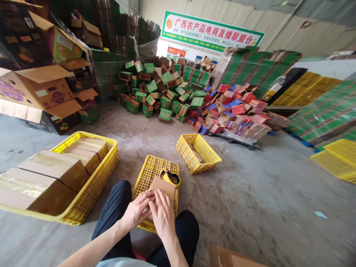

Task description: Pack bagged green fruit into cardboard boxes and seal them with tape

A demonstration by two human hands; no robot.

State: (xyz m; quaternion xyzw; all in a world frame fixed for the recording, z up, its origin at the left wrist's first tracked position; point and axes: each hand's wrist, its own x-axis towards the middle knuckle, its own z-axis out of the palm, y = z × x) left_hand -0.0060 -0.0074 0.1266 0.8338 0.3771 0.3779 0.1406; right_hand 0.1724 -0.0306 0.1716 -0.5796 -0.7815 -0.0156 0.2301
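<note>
A small brown cardboard box rests on an upturned yellow plastic crate between my knees. My left hand is closed on its near left side, fingers bent over the cardboard. My right hand presses on it from the right, its fingers close together and pointing away from me. Both hands meet near the middle and hide much of the box. Just beyond the cardboard, a yellow and black tape dispenser lies on the crate.
A large yellow crate on my left holds several taped boxes. Ahead right stands a smaller yellow crate with cardboard inside. Green boxes and red and blue boxes are heaped beyond. Cardboard lies near my right side.
</note>
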